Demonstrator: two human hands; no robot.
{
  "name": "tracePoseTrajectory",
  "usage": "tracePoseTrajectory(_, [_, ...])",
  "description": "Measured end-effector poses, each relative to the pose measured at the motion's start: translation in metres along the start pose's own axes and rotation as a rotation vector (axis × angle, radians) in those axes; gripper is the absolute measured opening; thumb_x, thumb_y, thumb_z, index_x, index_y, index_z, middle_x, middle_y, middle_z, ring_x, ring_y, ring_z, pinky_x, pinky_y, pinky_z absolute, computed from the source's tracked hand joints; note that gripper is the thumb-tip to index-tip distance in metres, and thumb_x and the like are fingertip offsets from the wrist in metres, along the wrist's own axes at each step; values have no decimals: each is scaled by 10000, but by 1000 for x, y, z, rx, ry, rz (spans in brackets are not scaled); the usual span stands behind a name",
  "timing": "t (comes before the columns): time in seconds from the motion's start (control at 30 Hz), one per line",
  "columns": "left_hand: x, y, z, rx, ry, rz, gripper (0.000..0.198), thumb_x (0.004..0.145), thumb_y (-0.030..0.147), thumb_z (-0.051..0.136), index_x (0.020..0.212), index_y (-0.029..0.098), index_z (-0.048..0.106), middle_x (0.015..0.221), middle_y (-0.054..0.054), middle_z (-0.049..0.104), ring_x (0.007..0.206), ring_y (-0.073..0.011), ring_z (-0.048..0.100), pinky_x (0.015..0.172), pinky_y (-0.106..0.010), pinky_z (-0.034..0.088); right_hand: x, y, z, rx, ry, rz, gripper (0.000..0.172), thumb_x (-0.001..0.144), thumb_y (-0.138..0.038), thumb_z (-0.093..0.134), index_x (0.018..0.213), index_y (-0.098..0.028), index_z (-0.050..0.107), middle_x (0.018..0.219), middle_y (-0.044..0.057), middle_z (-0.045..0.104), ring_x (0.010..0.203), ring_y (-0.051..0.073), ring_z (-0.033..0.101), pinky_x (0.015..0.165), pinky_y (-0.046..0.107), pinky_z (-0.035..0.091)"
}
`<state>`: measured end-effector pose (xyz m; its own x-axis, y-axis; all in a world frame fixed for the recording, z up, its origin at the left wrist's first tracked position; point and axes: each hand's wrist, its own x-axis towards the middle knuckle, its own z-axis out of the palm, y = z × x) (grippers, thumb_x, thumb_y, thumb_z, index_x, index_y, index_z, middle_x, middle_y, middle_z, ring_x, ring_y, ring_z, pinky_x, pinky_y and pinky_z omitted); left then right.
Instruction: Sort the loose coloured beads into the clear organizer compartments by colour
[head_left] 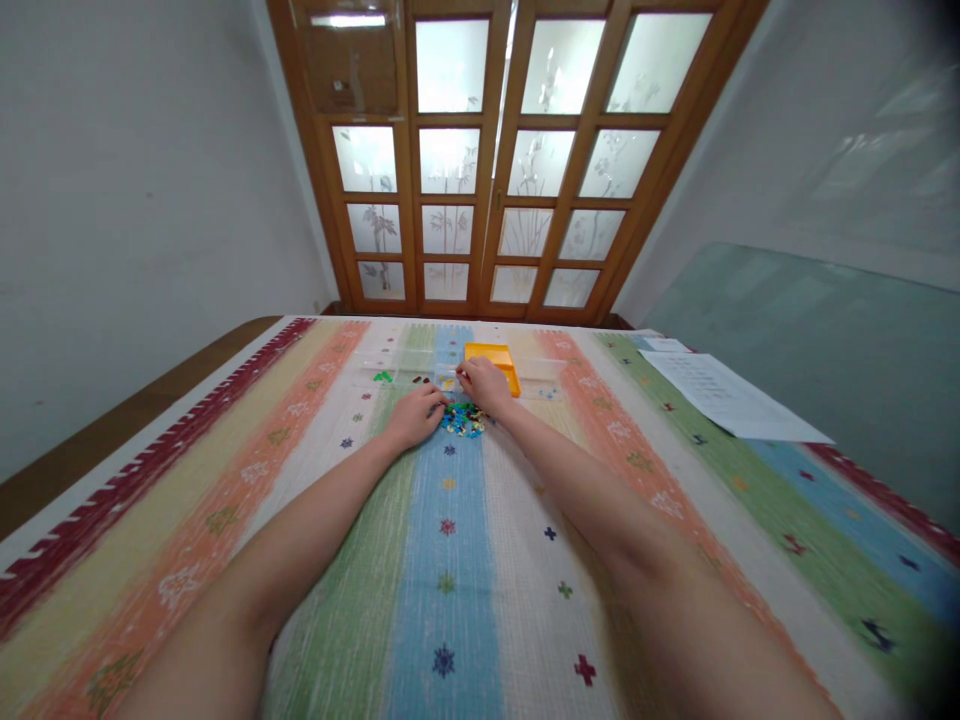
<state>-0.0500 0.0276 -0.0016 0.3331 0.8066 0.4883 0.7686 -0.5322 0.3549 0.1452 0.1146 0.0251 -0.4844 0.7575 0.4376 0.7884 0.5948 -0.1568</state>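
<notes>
A loose pile of small blue, green, dark and cream pieces (463, 421) lies on the striped tablecloth between my hands. My left hand (415, 416) rests at the pile's left edge, its fingers bent together; whatever is between the fingertips is too small to make out. My right hand (486, 387) is just above the pile, in front of a yellow box (489, 352), with fingers pinched together over the sorted pieces. Any piece in that pinch cannot be made out. Beyond my left hand are green pieces (383, 376), dark red pieces (421, 380) and yellow pieces (448, 383).
A clear plastic tray (365, 366) stretches behind my hands, with light blue pieces (548, 393) at its right end. White paper sheets (720, 393) lie at the table's right side. Past the far edge stand wood-framed glass doors (480, 160).
</notes>
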Motion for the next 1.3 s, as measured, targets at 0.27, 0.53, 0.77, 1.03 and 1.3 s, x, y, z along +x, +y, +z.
tracePoseTrajectory(0.27, [0, 2, -2, 13, -22, -4, 229, 973, 219, 525, 1025, 233, 747, 1086, -65, 684, 1024, -212, 651, 925, -353, 533, -22, 18, -17, 83, -58, -99, 170, 1015, -247, 590, 1081, -202, 741, 1034, 86, 721, 1009, 217, 609, 851, 288, 420])
tracePoseTrajectory(0.53, [1, 4, -4, 14, -32, -3, 221, 978, 230, 523, 1008, 232, 742, 1083, -67, 679, 1022, -218, 647, 922, -367, 531, -66, 29, -31, 217, -160, -283, 188, 938, -112, 621, 1003, -215, 764, 1023, 67, 667, 978, 201, 585, 858, 294, 427])
tracePoseTrajectory(0.77, [0, 5, -4, 7, -35, -5, 219, 978, 221, 524, 1001, 231, 742, 1081, -64, 679, 1026, -215, 645, 941, -365, 526, -78, 32, -31, 220, -230, -361, 286, 939, -94, 616, 1096, -269, 778, 1073, 63, 651, 1009, 203, 566, 896, 317, 429])
tracePoseTrajectory(1.03, [0, 3, -3, 9, -35, -3, 212, 978, 228, 533, 1002, 226, 743, 1074, -66, 681, 1021, -214, 646, 930, -361, 525, -78, 33, -34, 84, -202, -377, 171, 995, -193, 600, 1034, -227, 763, 1005, 81, 654, 987, 217, 542, 867, 317, 404])
tracePoseTrajectory(1.3, [0, 3, -4, -1, -34, -8, 219, 976, 227, 526, 998, 228, 744, 1067, -65, 683, 1019, -218, 647, 928, -366, 527, -80, 34, -35, 124, -180, -339, 173, 1000, -212, 595, 1089, -228, 743, 1037, 75, 652, 1014, 214, 557, 880, 314, 414])
